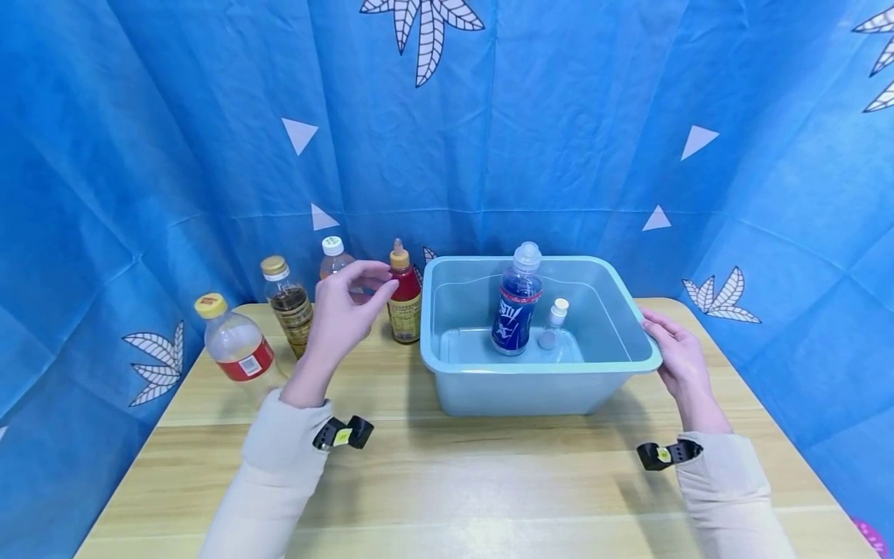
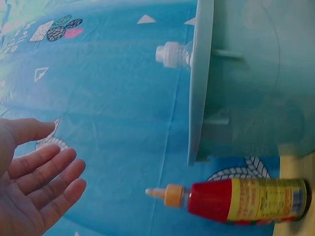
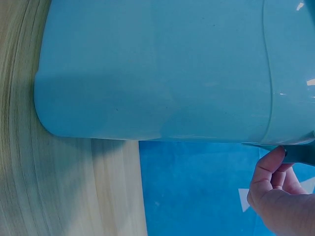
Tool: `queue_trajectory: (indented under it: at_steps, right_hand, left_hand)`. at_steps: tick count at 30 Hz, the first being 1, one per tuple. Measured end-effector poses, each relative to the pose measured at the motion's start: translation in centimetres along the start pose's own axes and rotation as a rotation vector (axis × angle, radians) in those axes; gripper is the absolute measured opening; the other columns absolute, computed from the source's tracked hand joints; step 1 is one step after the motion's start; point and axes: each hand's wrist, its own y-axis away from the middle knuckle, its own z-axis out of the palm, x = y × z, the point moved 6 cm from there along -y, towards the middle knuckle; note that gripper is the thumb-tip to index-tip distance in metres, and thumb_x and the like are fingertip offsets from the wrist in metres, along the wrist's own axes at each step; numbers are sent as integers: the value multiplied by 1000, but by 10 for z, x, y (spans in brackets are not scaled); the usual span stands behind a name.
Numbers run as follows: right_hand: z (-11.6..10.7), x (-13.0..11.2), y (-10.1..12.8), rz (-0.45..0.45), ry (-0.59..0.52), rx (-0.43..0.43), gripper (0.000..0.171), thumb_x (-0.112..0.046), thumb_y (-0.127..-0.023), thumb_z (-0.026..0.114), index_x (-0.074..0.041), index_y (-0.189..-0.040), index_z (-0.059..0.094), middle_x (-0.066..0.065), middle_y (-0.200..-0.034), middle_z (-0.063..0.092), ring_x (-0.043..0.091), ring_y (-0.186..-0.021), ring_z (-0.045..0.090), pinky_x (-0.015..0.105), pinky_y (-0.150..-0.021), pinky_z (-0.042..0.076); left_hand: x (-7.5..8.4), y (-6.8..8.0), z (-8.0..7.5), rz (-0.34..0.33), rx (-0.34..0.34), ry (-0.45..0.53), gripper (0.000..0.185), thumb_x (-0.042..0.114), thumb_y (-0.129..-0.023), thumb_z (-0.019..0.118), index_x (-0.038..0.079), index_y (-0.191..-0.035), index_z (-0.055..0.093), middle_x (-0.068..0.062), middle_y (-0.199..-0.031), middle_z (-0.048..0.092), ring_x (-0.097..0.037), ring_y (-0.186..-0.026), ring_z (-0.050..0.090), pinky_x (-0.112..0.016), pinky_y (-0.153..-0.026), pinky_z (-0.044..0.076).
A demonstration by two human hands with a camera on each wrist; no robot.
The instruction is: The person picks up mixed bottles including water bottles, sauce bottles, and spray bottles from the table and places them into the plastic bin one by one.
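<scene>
Your left hand [image 1: 351, 304] was positioned just beside the sauce bottle [image 1: 405, 312], with the fingers loosely extended and the palm empty. The left wrist view showed a gap between your fingertips and the bottle. The sauce bottle, red with a yellow label and a nozzle cap, stood upright on the table [image 1: 489, 485], near the left end of the bin [image 1: 517, 394].

Your right hand [image 1: 676, 353] gripped the rim of the bin at its right end, with the fingers curled around the edge. The bin rested on the table and contained two upright items: a blue bottle [image 1: 513, 320] and, just to its right, a small white-capped bottle [image 1: 556, 324].

To the left of the sauce bottle stood three more: a clear bottle with a red label [image 1: 244, 359], a gold-capped bottle of dark liquid [image 1: 290, 309], and a white-capped bottle [image 1: 334, 258], partly hidden behind your left hand. A blue patterned curtain [image 1: 559, 147] hung behind the table.
</scene>
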Motion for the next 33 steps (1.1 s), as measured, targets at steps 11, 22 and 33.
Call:
queue_trajectory:
  at_steps: [11,22,33]
  right_hand:
    - [0,0,0,3,-12,0,17,-15,-84,60,-19,-99,68,-11,-90,62,5,-76,60,19,-63,50]
    - [1,-1,0,-9,-15,-9,15,-14,-85,60,-19,-97,68,-11,-90,62,5,-76,60,18,-63,50]
    - [1,0,0,-6,3,-7,17,-16,-85,60,-18,-100,67,-11,-90,62,5,-76,60,18,-63,50]
  left_hand:
    - [-9,15,-42,-55,147,-119,28,22,-82,64,3,-103,63,-8,-99,64,-16,-84,60,-17,-67,48]
    - [-15,31,-83,-139,291,-181,38,20,-80,66,2,-112,56,-10,-107,60,-22,-93,57,-18,-72,48]
    - [-27,43,-117,-213,410,-281,49,26,-77,68,6,-119,52,-3,-117,54,-18,-101,52,-24,-80,46]
